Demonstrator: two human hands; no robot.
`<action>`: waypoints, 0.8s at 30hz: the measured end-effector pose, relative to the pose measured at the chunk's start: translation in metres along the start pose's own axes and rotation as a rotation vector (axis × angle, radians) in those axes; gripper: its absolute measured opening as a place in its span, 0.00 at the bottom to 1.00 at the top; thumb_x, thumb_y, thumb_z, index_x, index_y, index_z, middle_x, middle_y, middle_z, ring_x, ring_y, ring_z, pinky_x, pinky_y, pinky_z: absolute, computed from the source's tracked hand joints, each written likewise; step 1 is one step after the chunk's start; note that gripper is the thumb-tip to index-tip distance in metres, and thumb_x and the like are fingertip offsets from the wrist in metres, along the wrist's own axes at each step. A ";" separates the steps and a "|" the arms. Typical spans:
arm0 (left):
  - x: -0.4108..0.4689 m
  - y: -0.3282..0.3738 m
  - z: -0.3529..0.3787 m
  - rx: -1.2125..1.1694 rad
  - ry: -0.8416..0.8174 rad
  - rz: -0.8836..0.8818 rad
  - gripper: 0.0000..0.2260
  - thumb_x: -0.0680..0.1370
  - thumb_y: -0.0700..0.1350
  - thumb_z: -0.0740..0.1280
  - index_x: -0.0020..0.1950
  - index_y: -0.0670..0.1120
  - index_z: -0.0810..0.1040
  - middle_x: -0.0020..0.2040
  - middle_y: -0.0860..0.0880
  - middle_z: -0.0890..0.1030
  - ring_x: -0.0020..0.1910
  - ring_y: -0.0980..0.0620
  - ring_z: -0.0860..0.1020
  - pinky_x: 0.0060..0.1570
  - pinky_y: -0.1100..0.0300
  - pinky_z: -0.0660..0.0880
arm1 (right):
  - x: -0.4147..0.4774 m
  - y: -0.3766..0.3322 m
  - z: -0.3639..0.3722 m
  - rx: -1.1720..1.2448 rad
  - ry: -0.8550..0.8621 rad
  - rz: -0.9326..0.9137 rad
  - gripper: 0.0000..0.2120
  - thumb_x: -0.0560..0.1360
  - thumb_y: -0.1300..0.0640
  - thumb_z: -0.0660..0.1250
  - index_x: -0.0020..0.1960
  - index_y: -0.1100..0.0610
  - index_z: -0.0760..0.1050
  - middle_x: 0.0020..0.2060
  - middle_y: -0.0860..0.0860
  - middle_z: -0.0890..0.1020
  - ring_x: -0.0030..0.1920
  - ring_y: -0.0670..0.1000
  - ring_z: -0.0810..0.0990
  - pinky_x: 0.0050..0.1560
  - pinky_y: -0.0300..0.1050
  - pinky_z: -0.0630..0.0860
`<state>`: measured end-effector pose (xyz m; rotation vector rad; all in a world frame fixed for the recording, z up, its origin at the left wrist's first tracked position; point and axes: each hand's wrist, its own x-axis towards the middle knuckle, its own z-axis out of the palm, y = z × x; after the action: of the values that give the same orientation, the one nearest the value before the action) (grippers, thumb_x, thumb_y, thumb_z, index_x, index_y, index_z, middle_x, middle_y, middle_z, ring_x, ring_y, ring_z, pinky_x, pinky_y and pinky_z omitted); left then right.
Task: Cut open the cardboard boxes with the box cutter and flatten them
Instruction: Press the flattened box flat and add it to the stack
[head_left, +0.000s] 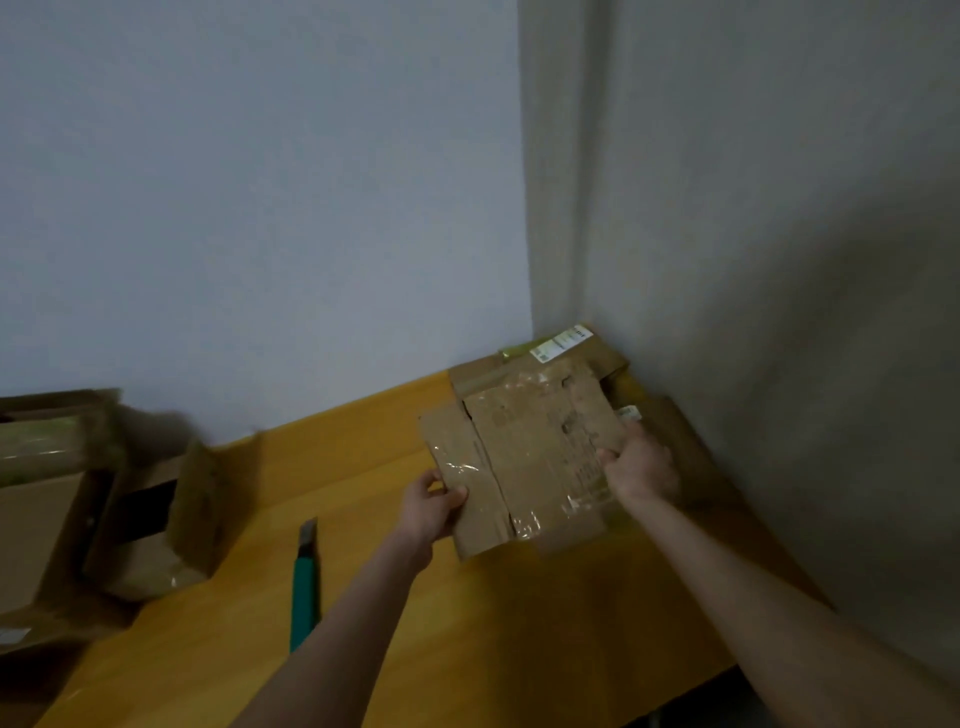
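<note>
A plain indoor room, likely a home or small office corner: bare pale walls meet at a corner, and a yellow wooden worktop is pushed against them, carrying used cardboard shipping boxes with tape and labels.

Both hands, left hand & right hand, gripping flattened box over table; box cutter lying nearby.

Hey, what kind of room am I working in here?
Probably a plain indoor room, a home or small office corner used for breaking down parcels. A yellow wooden table sits against bare pale walls, with flattened brown cardboard boxes piled in the corner and a green box cutter lying on the tabletop.
</note>
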<state>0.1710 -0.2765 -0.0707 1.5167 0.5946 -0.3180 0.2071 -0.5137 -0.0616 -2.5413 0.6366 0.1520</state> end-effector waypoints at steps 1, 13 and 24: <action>0.002 0.003 0.012 -0.027 -0.002 -0.001 0.08 0.78 0.32 0.64 0.54 0.41 0.71 0.43 0.45 0.79 0.39 0.49 0.78 0.29 0.61 0.79 | 0.009 0.004 -0.003 -0.045 0.031 -0.013 0.23 0.77 0.49 0.64 0.70 0.53 0.64 0.66 0.56 0.72 0.65 0.58 0.69 0.59 0.52 0.71; 0.058 -0.013 0.135 -0.069 0.003 -0.296 0.14 0.78 0.33 0.65 0.63 0.38 0.74 0.53 0.40 0.80 0.50 0.42 0.78 0.47 0.49 0.77 | 0.046 0.032 0.009 -0.379 -0.077 -0.371 0.38 0.74 0.33 0.58 0.77 0.50 0.52 0.76 0.53 0.55 0.75 0.56 0.52 0.75 0.57 0.51; 0.117 0.019 0.135 0.062 0.012 -0.103 0.11 0.79 0.35 0.65 0.61 0.38 0.74 0.56 0.42 0.79 0.54 0.44 0.78 0.52 0.52 0.76 | 0.079 0.019 0.050 -0.397 -0.212 -0.434 0.43 0.72 0.36 0.65 0.78 0.46 0.45 0.77 0.52 0.48 0.76 0.59 0.40 0.74 0.63 0.41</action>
<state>0.2997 -0.3887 -0.1255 1.5516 0.6792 -0.4096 0.2687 -0.5349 -0.1308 -2.9167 -0.0419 0.4208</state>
